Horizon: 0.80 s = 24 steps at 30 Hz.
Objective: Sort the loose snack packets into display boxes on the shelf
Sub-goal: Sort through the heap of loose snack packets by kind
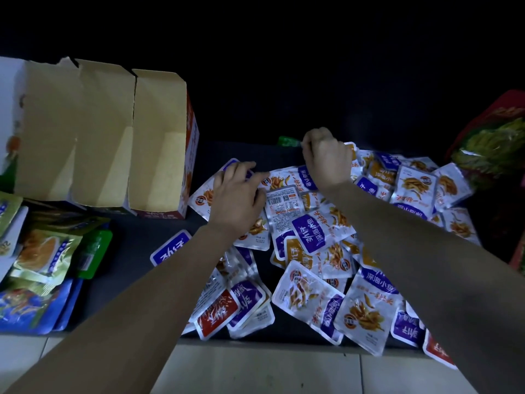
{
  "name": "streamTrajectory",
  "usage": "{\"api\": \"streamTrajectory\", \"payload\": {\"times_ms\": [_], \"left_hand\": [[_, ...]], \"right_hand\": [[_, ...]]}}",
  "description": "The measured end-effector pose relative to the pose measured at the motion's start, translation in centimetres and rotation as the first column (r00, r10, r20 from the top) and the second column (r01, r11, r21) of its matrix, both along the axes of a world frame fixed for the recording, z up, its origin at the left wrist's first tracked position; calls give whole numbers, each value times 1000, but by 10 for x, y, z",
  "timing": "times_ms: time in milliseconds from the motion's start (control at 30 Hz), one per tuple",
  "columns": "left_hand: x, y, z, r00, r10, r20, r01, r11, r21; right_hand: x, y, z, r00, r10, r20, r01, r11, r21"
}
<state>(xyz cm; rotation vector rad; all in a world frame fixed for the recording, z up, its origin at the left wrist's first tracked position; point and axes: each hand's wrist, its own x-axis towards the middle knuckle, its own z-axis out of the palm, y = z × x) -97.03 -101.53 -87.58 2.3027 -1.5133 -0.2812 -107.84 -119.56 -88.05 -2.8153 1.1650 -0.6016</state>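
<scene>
A heap of loose silver snack packets with purple labels (321,231) covers the dark shelf (136,240) at centre and right; a few red-labelled packets (217,312) lie at its front. My left hand (240,194) rests on the heap's far left side, its fingers curled over packets there. My right hand (326,157) is at the heap's far edge with fingers curled down into the packets; what they hold is hidden. An open cardboard display box (159,143) stands empty at the back left, its flaps raised.
Green, gold and blue snack bags (45,257) lie stacked at the left of the shelf. A red bag with yellow-green contents (491,143) stands at the far right. A small green packet (288,141) lies behind the heap. Pale floor tiles (270,371) show below the shelf edge.
</scene>
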Motion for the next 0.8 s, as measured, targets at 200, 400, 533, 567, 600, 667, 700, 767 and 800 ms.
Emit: {"api": "streamTrajectory", "payload": {"times_ms": [200, 400, 533, 567, 600, 667, 700, 767, 800], "left_hand": [[-3, -4, 0, 1000, 14, 13, -14, 999, 40], [-5, 5, 8, 995, 10, -97, -4, 998, 60], [-6, 6, 14, 973, 49, -225, -48, 999, 10], [-8, 6, 17, 954, 80, -290, -89, 996, -18], [-11, 6, 20, 921, 118, -371, -144, 989, -42], [-16, 6, 27, 783, 201, -588, -276, 960, -39], [-18, 5, 32, 655, 248, -714, -357, 934, -3], [-20, 3, 40, 334, 325, -885, -500, 857, 126], [-22, 3, 41, 204, 334, -920, -532, 827, 182]], "right_hand": [[-7, 1, 17, 975, 180, 128, -171, 983, -72], [-27, 12, 8, 968, 204, 143, -211, 977, 32], [-28, 19, 32, 948, 256, 189, -275, 958, 83], [-28, 22, 39, 935, 307, 176, -329, 937, 115], [-29, 28, 45, 921, 357, 156, -379, 914, 143], [-37, 43, 50, 890, 441, 120, -456, 874, 171], [-44, 53, 50, 874, 472, 111, -485, 853, 193], [-60, 71, 47, 838, 535, 106, -544, 804, 240], [-68, 78, 44, 820, 564, 99, -567, 778, 270]]}}
